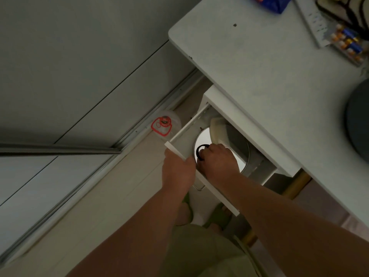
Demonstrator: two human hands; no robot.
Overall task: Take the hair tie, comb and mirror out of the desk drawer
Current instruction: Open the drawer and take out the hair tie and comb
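Open drawer (179, 134) leaves a narrow gap; counter (269, 80) overhangs beyond the right grip (216, 158), mirror (201, 139) beneath it.

One head-worn view looks steeply down, close over the open drawer (179, 134).

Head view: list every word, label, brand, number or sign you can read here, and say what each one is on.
No text is legible in this frame.
Blue packet at the desk's far edge: printing too blurred to read.
Blue-and-gold batteries in a clear pack: label markings too small.
White power strip: no readable marking.
Clear plastic container with a red-outlined lid on the floor: red emblem, no readable letters.
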